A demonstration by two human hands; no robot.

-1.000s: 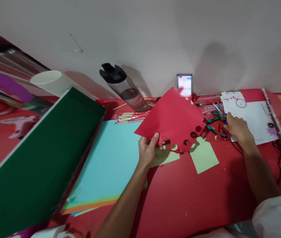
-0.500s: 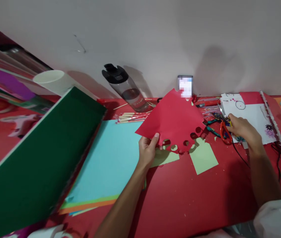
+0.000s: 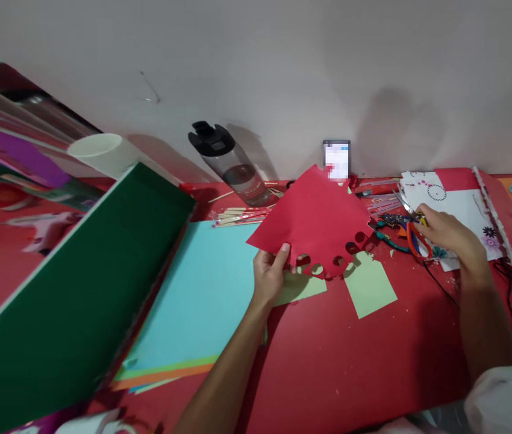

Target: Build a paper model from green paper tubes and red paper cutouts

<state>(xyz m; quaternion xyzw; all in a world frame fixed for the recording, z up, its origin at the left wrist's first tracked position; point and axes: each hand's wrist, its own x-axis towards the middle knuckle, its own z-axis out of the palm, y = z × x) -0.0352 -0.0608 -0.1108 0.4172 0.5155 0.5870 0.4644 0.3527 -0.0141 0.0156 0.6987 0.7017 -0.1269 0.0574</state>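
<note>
Closest to you is the red table, smooth and dull, with tiny crumbs scattered on it. A little farther, a pale green paper lies flat, its upper edge uneven. On your left is a light blue sheet, with edges of green and orange sheets showing below it.

Your left hand has the thumb on top of the red paper, with fingers beneath, so the paper is pinched near its lower left side. The paper is thin, matt and roughly diamond-shaped; round holes with clean borders follow its lower edge.

The important relation is this: the scissors are to the right of the red paper, apart from it, and your right hand is the nearer one. Their long axis is slanting, with shiny metal blades pointing away and leftward, and the smooth red handle loop toward you. Your right fingers seem to be closed on them near the pivot; how firm this hold is, I cannot tell.

Farther back are thin wooden sticks, a clear bottle with black cap, and a phone leaning on the plain grey wall.
</note>
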